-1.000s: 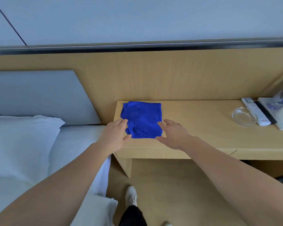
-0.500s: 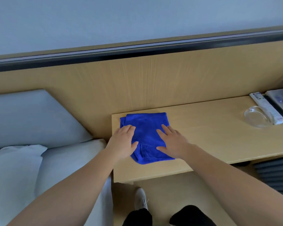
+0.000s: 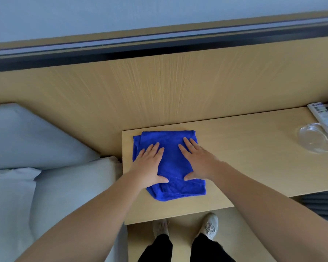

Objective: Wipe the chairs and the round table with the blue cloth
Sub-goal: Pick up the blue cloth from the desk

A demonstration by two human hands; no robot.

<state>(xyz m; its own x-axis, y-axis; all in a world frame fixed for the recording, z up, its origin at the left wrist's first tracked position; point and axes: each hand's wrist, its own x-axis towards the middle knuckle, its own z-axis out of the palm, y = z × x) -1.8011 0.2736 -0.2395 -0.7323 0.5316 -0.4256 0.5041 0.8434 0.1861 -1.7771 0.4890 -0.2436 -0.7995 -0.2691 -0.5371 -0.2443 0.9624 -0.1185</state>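
This looks like a hotel bedroom. A bed [image 3: 74,186] with white sheets and a pillow [image 3: 8,205] stands against the left edge of a pale wooden desk [image 3: 244,157], and one long wood panel [image 3: 159,91] runs along the wall behind both. At the desk's right edge lie a remote control [image 3: 324,115] and a clear glass dish [image 3: 314,138], usual guest-room fittings.

Vivid blue cloth [image 3: 170,163], pale wood-grain worktop [image 3: 235,148], matching light wood wall panel [image 3: 159,87] with fine vertical grain, white pillows [image 3: 27,138], clear glass dish [image 3: 313,138], white remote [image 3: 323,114], black trousers [image 3: 157,248], grey-beige shoes [image 3: 209,225]
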